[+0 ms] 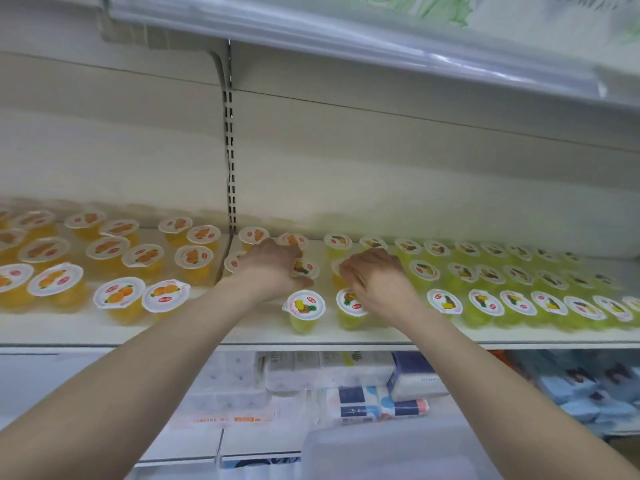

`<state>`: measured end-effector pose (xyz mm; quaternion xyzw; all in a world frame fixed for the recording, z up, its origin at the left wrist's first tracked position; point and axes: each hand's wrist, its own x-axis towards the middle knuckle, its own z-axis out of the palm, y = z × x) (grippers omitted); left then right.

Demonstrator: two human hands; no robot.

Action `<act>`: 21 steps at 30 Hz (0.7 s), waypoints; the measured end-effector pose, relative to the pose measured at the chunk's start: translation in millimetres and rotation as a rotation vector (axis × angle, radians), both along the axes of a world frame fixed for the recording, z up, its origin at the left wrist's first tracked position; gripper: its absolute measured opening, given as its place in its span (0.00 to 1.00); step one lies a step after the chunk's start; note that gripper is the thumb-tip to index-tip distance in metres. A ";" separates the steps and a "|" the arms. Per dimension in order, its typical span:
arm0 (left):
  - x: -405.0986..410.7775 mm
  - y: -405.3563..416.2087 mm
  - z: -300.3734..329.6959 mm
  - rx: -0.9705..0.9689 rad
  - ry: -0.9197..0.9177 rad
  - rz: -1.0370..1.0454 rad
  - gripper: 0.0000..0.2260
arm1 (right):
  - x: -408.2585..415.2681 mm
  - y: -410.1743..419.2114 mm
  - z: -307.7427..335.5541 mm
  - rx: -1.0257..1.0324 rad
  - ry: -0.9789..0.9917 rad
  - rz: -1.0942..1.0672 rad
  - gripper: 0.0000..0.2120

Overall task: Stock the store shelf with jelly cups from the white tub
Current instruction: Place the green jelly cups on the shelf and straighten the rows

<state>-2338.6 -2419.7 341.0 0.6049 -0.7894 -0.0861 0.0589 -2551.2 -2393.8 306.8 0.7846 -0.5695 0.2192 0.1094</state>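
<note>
lower shelf: tissue packs [363, 370] | blue packets [588, 389] at right | above: clear price rail [346, 32]

You won't read a word here. The jelly cup lids [304, 305] carry fruit pictures and a small red oval logo, its lettering too blurred to make out. On the packs below the shelf, an orange label [246, 418] shows print, but it's illegible too.
</note>
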 end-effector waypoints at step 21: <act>-7.8 -78.3 -5.7 -0.265 -0.239 -0.123 0.23 | -8.0 -74.5 12.5 0.172 0.112 -0.054 0.14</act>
